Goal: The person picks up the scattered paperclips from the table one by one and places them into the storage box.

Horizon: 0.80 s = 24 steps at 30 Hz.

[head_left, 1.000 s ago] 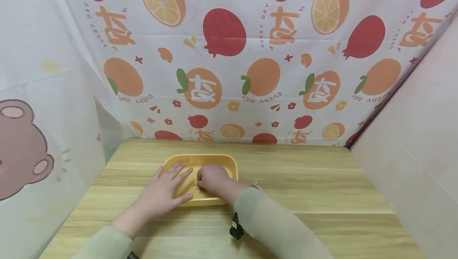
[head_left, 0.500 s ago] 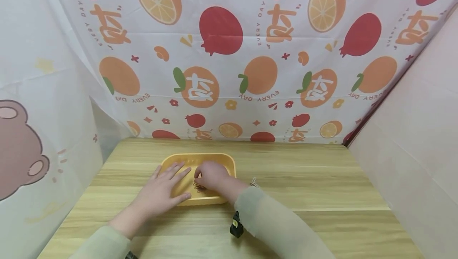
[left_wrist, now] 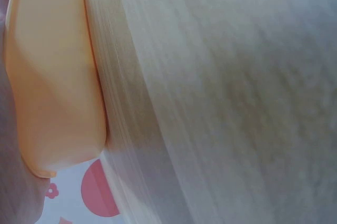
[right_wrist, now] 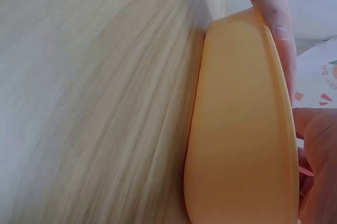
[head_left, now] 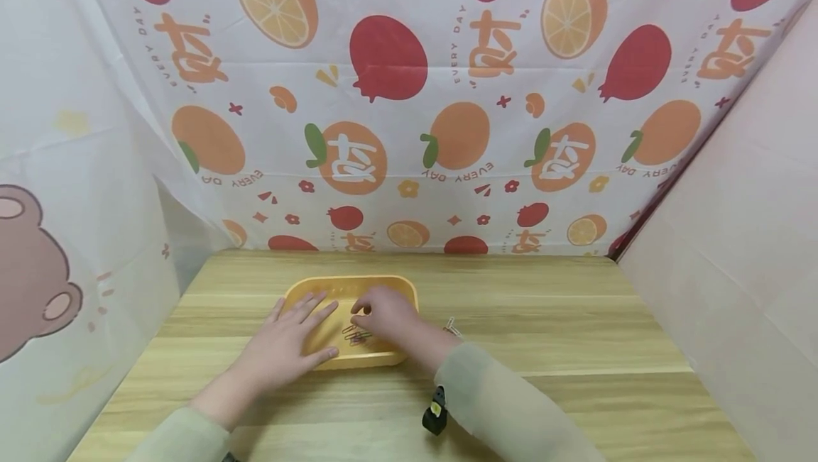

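The wooden tabletop (head_left: 530, 306) spreads under everything, and on it, round and beneath the right fingertips, sits the yellow plastic tray (head_left: 367, 358), which looks light and fairly stiff, likely to slide unless steadied by its rim. Left of that grip, the left hand (head_left: 289, 341) lies with straight, spread fingers over the tray's left side, its thumb at the near rim. The right hand (head_left: 383, 314) reaches into the tray with bent fingers and thumb close together; whether they pinch anything, I cannot tell. Just below those fingertips, toward the person, lie the loose paper clips (head_left: 358, 337): probably almost weightless, springy, smooth and prone to tangle, best pinched by one rounded end. Outside the tray, right of the hand and beside the forearm, lie silvery clips (head_left: 452, 327).
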Tool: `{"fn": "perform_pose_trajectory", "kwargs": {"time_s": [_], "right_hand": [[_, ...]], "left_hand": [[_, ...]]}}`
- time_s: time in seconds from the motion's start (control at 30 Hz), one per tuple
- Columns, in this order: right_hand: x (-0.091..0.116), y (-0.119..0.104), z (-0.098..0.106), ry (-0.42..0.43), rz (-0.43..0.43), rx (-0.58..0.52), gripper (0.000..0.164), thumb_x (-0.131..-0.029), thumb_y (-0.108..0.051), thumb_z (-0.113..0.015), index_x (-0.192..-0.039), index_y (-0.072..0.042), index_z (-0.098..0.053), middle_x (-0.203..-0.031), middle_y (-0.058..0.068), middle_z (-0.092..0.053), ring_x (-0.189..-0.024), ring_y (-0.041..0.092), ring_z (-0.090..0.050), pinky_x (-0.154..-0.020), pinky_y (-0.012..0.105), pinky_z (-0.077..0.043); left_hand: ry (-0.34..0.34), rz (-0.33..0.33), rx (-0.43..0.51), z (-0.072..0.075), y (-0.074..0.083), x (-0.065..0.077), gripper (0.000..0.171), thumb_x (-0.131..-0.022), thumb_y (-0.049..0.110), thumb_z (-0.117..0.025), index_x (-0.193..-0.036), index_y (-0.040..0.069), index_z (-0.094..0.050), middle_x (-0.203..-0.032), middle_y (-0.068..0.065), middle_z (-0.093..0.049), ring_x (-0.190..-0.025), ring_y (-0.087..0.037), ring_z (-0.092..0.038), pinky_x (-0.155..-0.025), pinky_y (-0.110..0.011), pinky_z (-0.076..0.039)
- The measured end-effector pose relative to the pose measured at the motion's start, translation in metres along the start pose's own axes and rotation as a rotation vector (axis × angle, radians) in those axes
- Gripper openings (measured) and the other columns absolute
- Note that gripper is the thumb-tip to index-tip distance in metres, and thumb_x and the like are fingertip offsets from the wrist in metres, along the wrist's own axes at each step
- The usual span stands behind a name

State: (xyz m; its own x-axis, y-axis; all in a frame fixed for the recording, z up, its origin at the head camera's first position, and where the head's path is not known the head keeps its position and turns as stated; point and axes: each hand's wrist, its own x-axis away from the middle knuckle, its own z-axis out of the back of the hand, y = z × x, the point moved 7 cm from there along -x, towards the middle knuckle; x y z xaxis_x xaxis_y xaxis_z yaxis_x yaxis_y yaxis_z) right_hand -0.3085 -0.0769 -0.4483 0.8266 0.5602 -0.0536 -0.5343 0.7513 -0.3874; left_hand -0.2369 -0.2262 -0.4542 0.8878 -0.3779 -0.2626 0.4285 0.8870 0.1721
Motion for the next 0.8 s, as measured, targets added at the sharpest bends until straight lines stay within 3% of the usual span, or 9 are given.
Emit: {"fn": "perform_pose_trajectory", "kwargs": {"time_s": [0.3, 0.47, 0.6, 0.8], "right_hand": [[0.021, 0.016, 0.02, 0.12, 0.003, -0.081, 0.025, -0.091, -0.04, -0.072, -0.11, -0.025, -0.077, -0.091, -0.011, -0.065, -0.084, 0.007, -0.06, -0.073, 0.023, -0.05], [0.033, 0.027, 0.033, 0.169, 0.014, -0.109, 0.026, -0.091, -0.041, -0.071, -0.11, -0.024, -0.078, -0.091, -0.013, -0.065, -0.077, 0.004, -0.057, -0.066, 0.021, -0.048], [0.045, 0.044, 0.041, 0.182, -0.022, -0.179, 0.027, -0.09, -0.041, -0.072, -0.111, -0.024, -0.077, -0.091, -0.013, -0.064, -0.071, 0.004, -0.053, -0.061, 0.021, -0.046], [0.065, 0.078, 0.048, 0.195, -0.09, -0.271, 0.027, -0.091, -0.037, -0.072, -0.113, -0.02, -0.076, -0.093, -0.011, -0.062, -0.074, 0.008, -0.053, -0.063, 0.025, -0.047]], "left_hand": [[0.016, -0.008, -0.012, -0.002, 0.001, 0.001, 0.078, -0.089, 0.062, -0.062, -0.152, 0.022, -0.042, -0.159, -0.01, -0.033, -0.146, -0.034, -0.028, -0.119, -0.059, -0.003], [0.015, -0.009, -0.012, -0.002, 0.001, 0.002, 0.077, -0.089, 0.062, -0.062, -0.152, 0.021, -0.042, -0.159, -0.01, -0.033, -0.146, -0.035, -0.027, -0.119, -0.059, -0.003], [0.015, -0.014, -0.015, -0.002, 0.001, 0.002, 0.077, -0.089, 0.061, -0.062, -0.152, 0.021, -0.042, -0.158, -0.011, -0.034, -0.146, -0.036, -0.028, -0.119, -0.061, -0.006], [0.022, -0.02, -0.027, -0.002, 0.003, 0.001, 0.077, -0.09, 0.062, -0.061, -0.152, 0.021, -0.041, -0.158, -0.011, -0.034, -0.146, -0.035, -0.029, -0.119, -0.06, -0.005]]}}
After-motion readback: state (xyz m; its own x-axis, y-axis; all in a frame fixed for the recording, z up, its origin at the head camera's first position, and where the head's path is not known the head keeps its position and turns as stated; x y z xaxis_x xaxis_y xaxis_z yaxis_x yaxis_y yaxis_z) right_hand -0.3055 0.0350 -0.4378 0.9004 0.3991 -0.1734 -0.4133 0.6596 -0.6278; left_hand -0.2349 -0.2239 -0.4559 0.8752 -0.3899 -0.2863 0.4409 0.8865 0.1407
